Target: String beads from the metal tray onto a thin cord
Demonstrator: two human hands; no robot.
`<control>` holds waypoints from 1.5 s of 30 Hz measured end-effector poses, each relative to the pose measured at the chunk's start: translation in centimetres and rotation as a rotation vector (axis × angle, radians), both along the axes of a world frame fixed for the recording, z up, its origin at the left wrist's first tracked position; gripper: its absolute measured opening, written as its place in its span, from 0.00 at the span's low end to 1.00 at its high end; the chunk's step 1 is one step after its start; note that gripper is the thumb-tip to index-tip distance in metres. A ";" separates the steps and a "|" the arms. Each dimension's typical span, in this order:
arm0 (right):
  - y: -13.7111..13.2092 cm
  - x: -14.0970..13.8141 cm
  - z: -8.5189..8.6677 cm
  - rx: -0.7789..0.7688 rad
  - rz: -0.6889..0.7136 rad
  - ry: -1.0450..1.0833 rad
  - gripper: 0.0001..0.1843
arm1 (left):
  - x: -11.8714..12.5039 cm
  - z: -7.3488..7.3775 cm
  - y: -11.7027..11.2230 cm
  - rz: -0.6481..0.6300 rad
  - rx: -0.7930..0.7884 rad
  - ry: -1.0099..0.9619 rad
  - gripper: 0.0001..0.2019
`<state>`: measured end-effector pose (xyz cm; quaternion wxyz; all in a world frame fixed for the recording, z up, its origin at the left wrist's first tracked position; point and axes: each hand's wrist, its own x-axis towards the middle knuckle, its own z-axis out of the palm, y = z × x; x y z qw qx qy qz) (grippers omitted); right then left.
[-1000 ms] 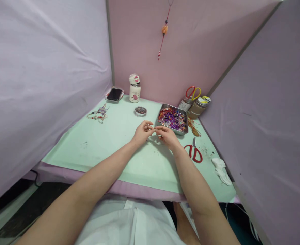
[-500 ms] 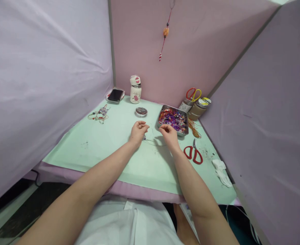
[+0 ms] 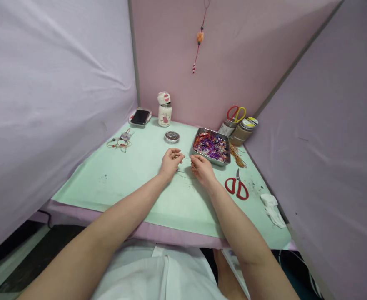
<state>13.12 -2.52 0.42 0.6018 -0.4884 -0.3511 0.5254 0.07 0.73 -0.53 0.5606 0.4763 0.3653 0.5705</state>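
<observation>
Above the middle of the mat, my left hand [image 3: 171, 162] is closed in a pinch on a thin cord. Loose cord [image 3: 185, 171] curves below the two hands, and a small dark bead [image 3: 177, 169] shows by the left palm. My right hand [image 3: 201, 166] faces it, a small gap away, with thumb and fingertips pressed together; whatever sits in that pinch is too small to make out. Just beyond the right hand stands a metal tray [image 3: 213, 161] filled with colourful beads and strings.
Red-handled scissors [image 3: 237, 187] lie right of my right hand, near a crumpled white cloth [image 3: 272, 210]. Behind are a round tin [image 3: 172, 137], a bottle [image 3: 165, 114], a phone [image 3: 140, 117] and jars [image 3: 243, 132] with scissors. Beaded cords [image 3: 122, 141] lie left.
My right hand has moved left, off the tray's near edge and closer to my left hand. The left hand stays pinched in nearly the same place.
</observation>
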 end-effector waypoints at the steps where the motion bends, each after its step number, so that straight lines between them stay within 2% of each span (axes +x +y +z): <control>1: -0.1 0.0 0.1 0.029 -0.012 -0.116 0.13 | 0.0 0.0 0.0 0.005 0.005 0.006 0.14; 4: -0.4 -0.1 0.3 0.122 -0.006 -0.449 0.11 | -0.1 0.2 0.0 0.022 0.016 0.038 0.14; 8: -0.4 0.2 0.2 0.196 0.028 -0.703 0.11 | -0.1 0.4 -0.1 0.017 0.074 0.075 0.13; 12: -0.2 0.7 0.1 0.208 0.077 -0.850 0.11 | -0.1 0.1 -0.2 -0.011 0.148 0.132 0.13; 16: -0.2 0.9 0.1 0.207 0.116 -0.883 0.12 | -0.1 -0.1 -0.3 -0.018 0.207 0.208 0.13; 22: 0.0 1.0 0.1 0.214 0.041 -0.857 0.13 | -0.2 -0.1 -0.5 -0.043 0.285 0.325 0.12; 27: -0.1 0.9 0.3 0.215 0.012 -0.787 0.13 | -0.1 0.0 -0.5 -0.078 0.265 0.345 0.12; 40: 0.0 1.1 0.3 0.077 0.060 -0.244 0.17 | 0.0 0.7 -0.5 -0.210 0.103 0.216 0.10; 45: -0.3 1.1 0.9 0.023 0.100 -0.150 0.18 | -0.1 1.1 -0.8 -0.231 0.083 0.200 0.10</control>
